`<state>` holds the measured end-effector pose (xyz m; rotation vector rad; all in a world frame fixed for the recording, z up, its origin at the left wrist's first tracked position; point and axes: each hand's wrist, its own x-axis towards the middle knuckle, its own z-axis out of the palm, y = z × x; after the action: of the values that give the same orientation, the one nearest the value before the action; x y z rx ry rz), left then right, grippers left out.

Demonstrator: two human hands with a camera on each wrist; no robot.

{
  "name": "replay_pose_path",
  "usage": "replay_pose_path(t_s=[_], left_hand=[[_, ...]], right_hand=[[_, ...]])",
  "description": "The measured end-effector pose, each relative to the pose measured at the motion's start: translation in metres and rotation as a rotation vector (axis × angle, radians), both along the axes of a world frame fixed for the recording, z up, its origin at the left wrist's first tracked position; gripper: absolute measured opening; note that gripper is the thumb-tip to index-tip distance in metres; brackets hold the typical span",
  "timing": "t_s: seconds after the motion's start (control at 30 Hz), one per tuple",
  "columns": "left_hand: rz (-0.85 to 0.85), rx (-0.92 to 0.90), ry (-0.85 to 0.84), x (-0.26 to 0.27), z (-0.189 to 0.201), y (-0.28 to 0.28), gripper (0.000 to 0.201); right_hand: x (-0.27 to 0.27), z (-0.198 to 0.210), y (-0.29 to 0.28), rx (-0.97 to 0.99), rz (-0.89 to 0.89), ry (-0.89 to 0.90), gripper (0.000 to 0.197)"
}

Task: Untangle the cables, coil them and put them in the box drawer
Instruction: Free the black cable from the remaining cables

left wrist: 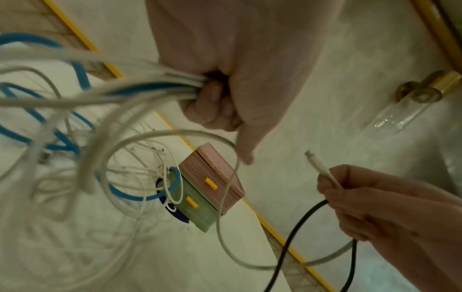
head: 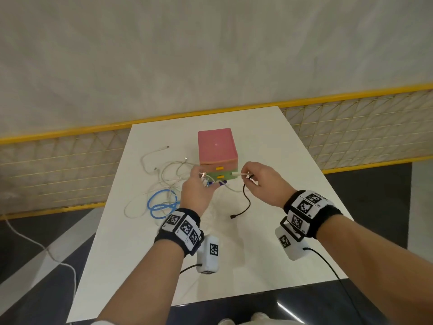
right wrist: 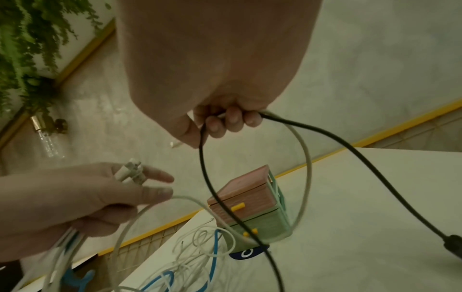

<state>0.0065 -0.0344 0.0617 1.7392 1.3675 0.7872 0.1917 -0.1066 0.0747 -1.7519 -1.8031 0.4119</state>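
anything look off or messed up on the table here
Nothing damaged or spilled. The only mess is the expected one: white cables and a blue cable lie tangled left of the box, whose two drawers are closed. Left hand grips a bundle; right hand holds a black cable.

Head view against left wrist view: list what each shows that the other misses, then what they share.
Only the head view shows the whole table, both wrist bands, and the black cable's plug end lying on the table.

Only the left wrist view shows the left hand's curled fingers gripping a bundle of white cables with the blue cable running into it, and a glass tube on the wall.

Both show the right hand holding a white connector and the black cable, and the pink and green drawer box with both drawers shut.
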Motion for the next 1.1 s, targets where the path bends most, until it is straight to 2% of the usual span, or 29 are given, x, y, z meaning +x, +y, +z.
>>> replay_pose_path(t_s=[0.07, 0.13, 0.2, 0.33, 0.43, 0.5, 0.6, 0.77, 0.87, 0.97, 1.03, 1.1], left_hand=[[-0.090, 0.026, -0.154, 0.006, 0.007, -0.007, 0.028], [-0.142, -0.040, -0.266, 0.016, 0.010, -0.014, 0.020], [-0.135, -0.130, -0.359, 0.025, 0.010, -0.017, 0.014], [-0.037, -0.211, -0.482, 0.030, 0.015, -0.014, 0.016], [0.010, -0.216, -0.514, 0.028, 0.023, -0.009, 0.014], [0.065, -0.175, -0.525, 0.026, 0.026, -0.005, 0.016], [0.200, -0.176, -0.648, 0.021, 0.033, 0.005, 0.021], [0.343, -0.139, -0.743, 0.000, 0.041, 0.028, 0.013], [0.367, -0.112, -0.776, -0.012, 0.045, 0.036, 0.015], [0.361, -0.092, -0.840, -0.021, 0.054, 0.039, 0.014], [0.295, -0.096, -0.865, -0.026, 0.061, 0.038, 0.012], [0.196, -0.062, -0.751, -0.028, 0.064, 0.036, 0.012]], right_hand=[[-0.003, 0.003, -0.001, -0.019, -0.014, 0.087, 0.016], [-0.010, 0.005, -0.001, -0.020, 0.004, 0.134, 0.026], [-0.018, 0.005, 0.000, -0.027, 0.031, 0.166, 0.030], [-0.027, 0.003, 0.001, -0.049, 0.072, 0.201, 0.031], [-0.029, -0.003, 0.002, -0.057, 0.094, 0.113, 0.025], [-0.029, -0.009, 0.003, -0.057, 0.122, 0.056, 0.014], [-0.024, -0.020, 0.006, -0.058, 0.151, -0.034, 0.006], [0.003, -0.043, 0.005, -0.160, 0.069, -0.346, 0.015], [0.019, -0.053, 0.006, -0.211, 0.016, -0.555, 0.023], [0.028, -0.052, 0.007, -0.283, -0.011, -0.668, 0.023], [0.030, -0.048, 0.010, -0.347, -0.020, -0.684, 0.023], [0.030, -0.041, 0.014, -0.357, -0.021, -0.666, 0.025]])
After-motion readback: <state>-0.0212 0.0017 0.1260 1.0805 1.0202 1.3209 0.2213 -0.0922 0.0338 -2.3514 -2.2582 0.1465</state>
